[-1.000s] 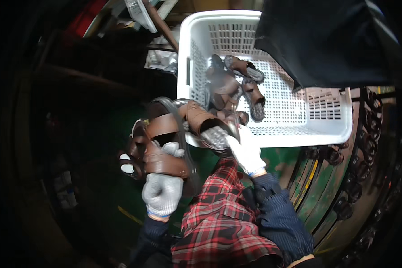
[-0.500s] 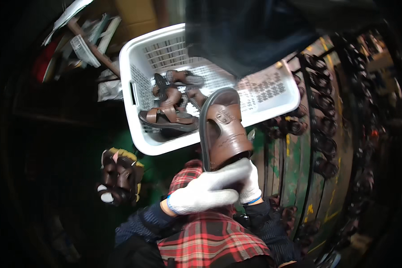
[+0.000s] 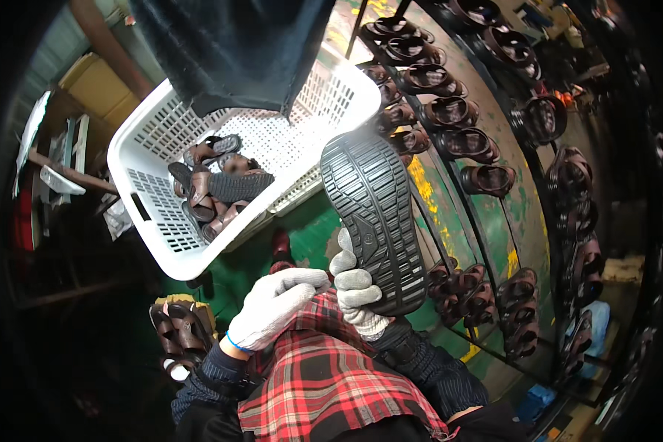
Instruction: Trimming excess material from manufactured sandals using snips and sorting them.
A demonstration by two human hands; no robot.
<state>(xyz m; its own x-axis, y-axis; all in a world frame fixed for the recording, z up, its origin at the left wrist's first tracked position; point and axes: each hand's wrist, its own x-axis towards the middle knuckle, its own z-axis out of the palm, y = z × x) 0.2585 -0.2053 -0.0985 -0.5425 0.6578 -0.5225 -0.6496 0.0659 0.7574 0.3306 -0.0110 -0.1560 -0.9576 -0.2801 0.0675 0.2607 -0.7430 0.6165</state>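
Black-soled sandal [image 3: 376, 221] is facing sole-outward at frame centre-right, right hand [image 3: 357, 287] pinching its edge; left hand [image 3: 276, 306] is hovering lower centre, grip state unclear.

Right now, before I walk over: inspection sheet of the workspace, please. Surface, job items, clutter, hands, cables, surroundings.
Surface: green floor, worn, with yellow paint patches.
Job items: treaded black-soled sandal, sole toward the camera; white slotted plastic basket holding a loose heap of brown sandals.
Clutter: more sandals at lower left on something yellowish; cardboard box at upper left.
Hands: both gloved. Right hand grips the sandal's lower half; left hand partly curled, close to the right, no held item visible.
Cables: nothing seen.
Surroundings: racked brown sandals at right; dark sheet or garment hides part of the basket, which one unclear.
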